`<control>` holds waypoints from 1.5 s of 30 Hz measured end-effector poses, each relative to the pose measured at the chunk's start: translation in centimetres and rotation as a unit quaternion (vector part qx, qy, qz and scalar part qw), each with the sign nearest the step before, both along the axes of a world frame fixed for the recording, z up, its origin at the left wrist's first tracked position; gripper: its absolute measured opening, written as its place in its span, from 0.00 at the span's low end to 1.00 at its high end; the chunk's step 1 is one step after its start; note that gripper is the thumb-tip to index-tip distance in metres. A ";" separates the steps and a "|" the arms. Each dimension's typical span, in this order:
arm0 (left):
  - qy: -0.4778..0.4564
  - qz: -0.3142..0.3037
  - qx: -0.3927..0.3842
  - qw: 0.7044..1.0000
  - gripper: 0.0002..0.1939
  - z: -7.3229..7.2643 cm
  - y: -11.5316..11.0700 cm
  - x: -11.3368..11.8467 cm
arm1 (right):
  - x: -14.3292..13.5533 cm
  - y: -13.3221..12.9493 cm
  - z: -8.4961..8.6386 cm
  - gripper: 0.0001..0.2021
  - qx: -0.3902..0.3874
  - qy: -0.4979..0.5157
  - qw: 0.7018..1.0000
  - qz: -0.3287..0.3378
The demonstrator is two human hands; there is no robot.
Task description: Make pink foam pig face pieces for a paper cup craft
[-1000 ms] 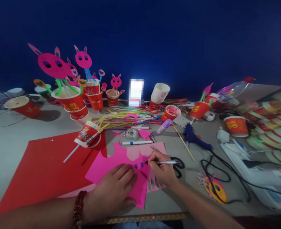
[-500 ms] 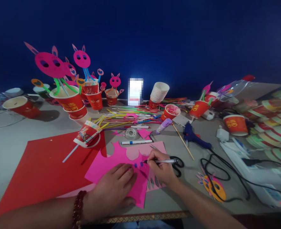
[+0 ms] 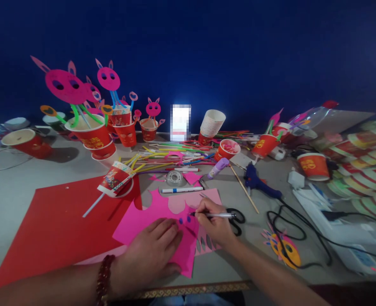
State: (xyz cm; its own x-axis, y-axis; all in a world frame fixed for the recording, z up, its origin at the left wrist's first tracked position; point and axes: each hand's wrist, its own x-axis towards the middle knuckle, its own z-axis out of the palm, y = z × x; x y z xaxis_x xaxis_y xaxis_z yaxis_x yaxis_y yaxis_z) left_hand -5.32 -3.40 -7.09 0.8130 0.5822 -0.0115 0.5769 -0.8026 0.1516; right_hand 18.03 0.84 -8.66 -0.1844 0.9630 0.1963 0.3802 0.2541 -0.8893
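My right hand [image 3: 216, 224] pinches a silver-and-black pen [image 3: 221, 215], its tip at a small purple oval on bright pink paper [image 3: 137, 225]. Two such ovals show side by side there. The pink paper has curved cut-outs along its far edge. Flat on this sheet lies my left hand [image 3: 157, 242], fingers stretched out, just left of the ovals. Beneath it is a paler pink sheet [image 3: 211, 197] with leaf-shaped holes. Scissors [image 3: 237, 221] with black handles lie partly under my right hand. A blue-and-white marker [image 3: 181, 190] rests beyond the paper.
Red card [image 3: 63, 225] covers the left side, with a tipped paper cup [image 3: 116, 178] on it. Tape [image 3: 175, 177], a purple glue stick [image 3: 219, 168] and a blue glue gun [image 3: 258, 182] lie farther back. A black cable [image 3: 298, 227] loops at right. Cups with pink paper animals [image 3: 108, 78] stand behind.
The view has shifted very slightly. The pen tip stays by the right purple oval with only a tiny movement, and my left hand keeps its place on the paper.
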 end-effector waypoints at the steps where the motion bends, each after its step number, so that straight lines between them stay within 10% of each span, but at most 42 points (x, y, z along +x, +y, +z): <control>1: -0.002 0.000 0.002 1.000 0.33 0.0 0.0 0.0 | 0.0 0.0 0.0 0.08 -0.003 0.005 1.000 -0.004; 45: -0.032 0.006 0.047 0.998 0.34 -0.4 -0.1 0.1 | 0.0 -0.1 0.0 0.08 -0.007 0.044 0.998 -0.035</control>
